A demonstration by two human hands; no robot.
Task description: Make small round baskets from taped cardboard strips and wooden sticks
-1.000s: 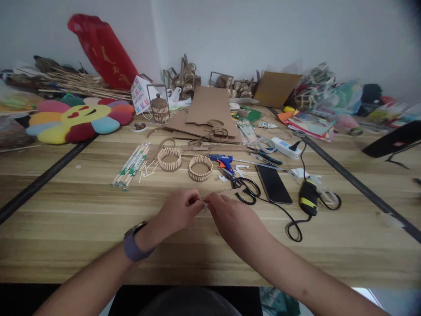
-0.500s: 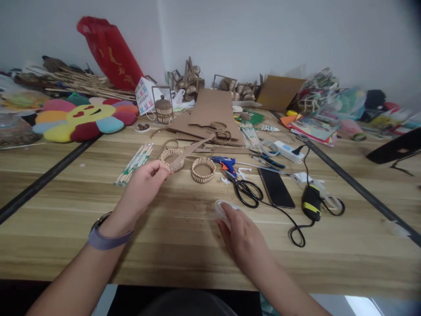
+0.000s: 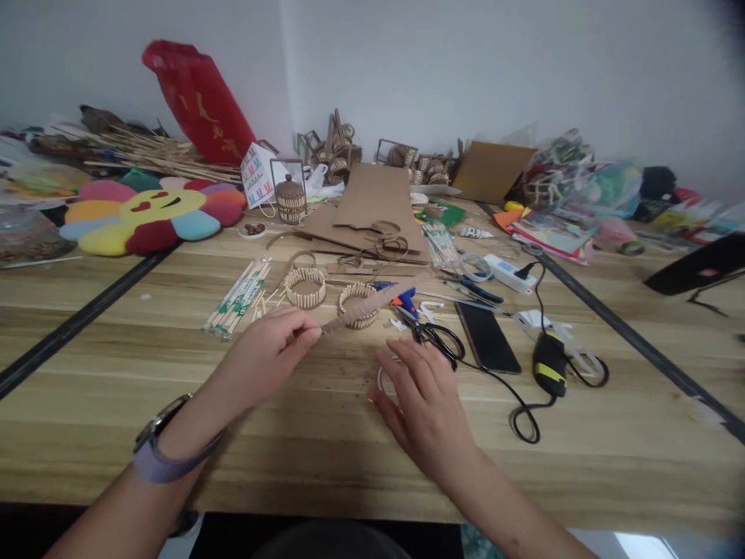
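My left hand (image 3: 285, 341) pinches one end of a thin cardboard strip (image 3: 372, 304), which reaches up and right, blurred, over the right stick ring (image 3: 356, 317) and the blue glue gun (image 3: 401, 295). The left stick ring (image 3: 305, 299) stands on the table beyond that hand, beside loose short sticks. Over the table, my right hand (image 3: 416, 388) has its fingers spread and curved, just above a clear round piece (image 3: 382, 379) that it partly hides. Black-handled scissors (image 3: 439, 338) lie just beyond the right hand.
A phone (image 3: 487, 336), a black cable, pliers (image 3: 477, 289) and a white power strip (image 3: 509, 273) lie at the right. Bagged sticks (image 3: 238, 299) are at the left. Cardboard sheets (image 3: 375, 194), a lidded stick basket (image 3: 290, 200) and a flower cushion (image 3: 157, 208) are farther back.
My left hand has moved slightly right and nearer, and the strip has swung down to the right. My right hand has spread its fingers and let go of the clear round piece.
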